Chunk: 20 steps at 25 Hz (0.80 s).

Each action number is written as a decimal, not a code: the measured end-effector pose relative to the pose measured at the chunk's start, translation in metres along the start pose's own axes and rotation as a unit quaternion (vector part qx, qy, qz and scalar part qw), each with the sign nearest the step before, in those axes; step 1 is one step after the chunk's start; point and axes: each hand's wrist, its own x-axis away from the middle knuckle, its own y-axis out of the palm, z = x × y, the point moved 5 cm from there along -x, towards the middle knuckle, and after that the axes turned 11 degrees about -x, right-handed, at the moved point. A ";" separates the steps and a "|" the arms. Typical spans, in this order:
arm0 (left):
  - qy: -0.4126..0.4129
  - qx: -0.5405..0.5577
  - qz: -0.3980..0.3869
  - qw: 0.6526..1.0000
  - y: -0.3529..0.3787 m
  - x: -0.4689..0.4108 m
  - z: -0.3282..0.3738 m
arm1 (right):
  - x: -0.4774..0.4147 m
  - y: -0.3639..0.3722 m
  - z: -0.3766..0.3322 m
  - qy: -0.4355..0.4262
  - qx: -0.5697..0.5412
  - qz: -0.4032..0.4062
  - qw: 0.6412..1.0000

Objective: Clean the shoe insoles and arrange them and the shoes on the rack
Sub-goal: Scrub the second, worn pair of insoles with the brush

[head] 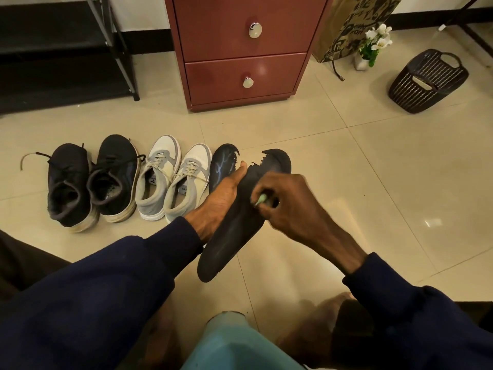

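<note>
Floor tiles (373, 182) were glossy, smooth. Drawer unit (240, 70) looked glossy red-brown wood; knobs (255, 30) polished metal. Insole (234, 231) was matt, ragged at toe. Black shoes (69, 182) matt cloth. Basket (426, 81) perforated plastic. Bag (344, 28) paper.

From the middle of the view, the floor (373, 161) is bare from 1 to 4 o'clock, so a hand could pass there freely, with only the dark basket (426, 81) far off at 2 o'clock. From 9 to 11 o'clock a row blocks the way: two black shoes (90, 180), two grey and white shoes (173, 180) and a dark insole (222, 164), side by side. Past a bare strip of floor, the red drawer chest (240, 49) stands at 12 o'clock, the black rack (117, 49) far off at 10 o'clock, and a paper bag (346, 25) at 1 o'clock.
</note>
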 end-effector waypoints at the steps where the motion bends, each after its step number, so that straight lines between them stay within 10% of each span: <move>1: 0.006 -0.002 0.003 1.000 0.000 0.000 0.001 | 0.001 0.004 -0.003 -0.001 -0.003 -0.030 1.000; 6: -0.031 -0.014 -0.046 0.998 0.011 0.006 -0.006 | -0.007 -0.044 0.034 0.042 0.090 0.169 0.981; 11: 0.007 0.009 -0.031 0.999 0.002 0.001 0.000 | -0.003 -0.001 0.000 -0.005 -0.022 -0.008 1.000; 16: -0.044 -0.043 -0.112 0.992 0.018 0.010 -0.005 | -0.009 -0.056 0.040 0.035 0.043 0.207 0.977; 20: -0.050 -0.056 -0.147 0.986 0.016 0.008 -0.005 | -0.013 -0.037 0.017 -0.005 -0.011 0.127 0.992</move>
